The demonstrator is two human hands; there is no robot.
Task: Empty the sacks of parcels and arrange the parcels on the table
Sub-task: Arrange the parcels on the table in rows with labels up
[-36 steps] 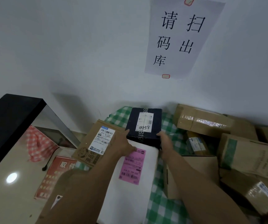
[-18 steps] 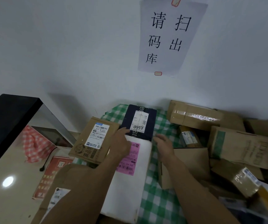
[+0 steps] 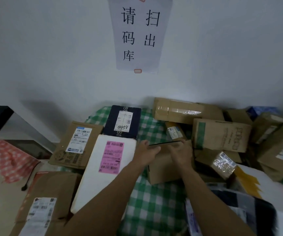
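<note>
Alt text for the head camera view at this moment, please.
The left hand and right hand hold a brown cardboard box on a green checked tablecloth. A white parcel with a pink label lies to its left, and more cardboard parcels are piled on the right.

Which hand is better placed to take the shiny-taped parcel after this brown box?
Right. Both hands hold the brown box, but the right hand is on the side nearest the shiny-taped parcel; the left hand is beside the white parcel and would probably have to cross over.
</note>
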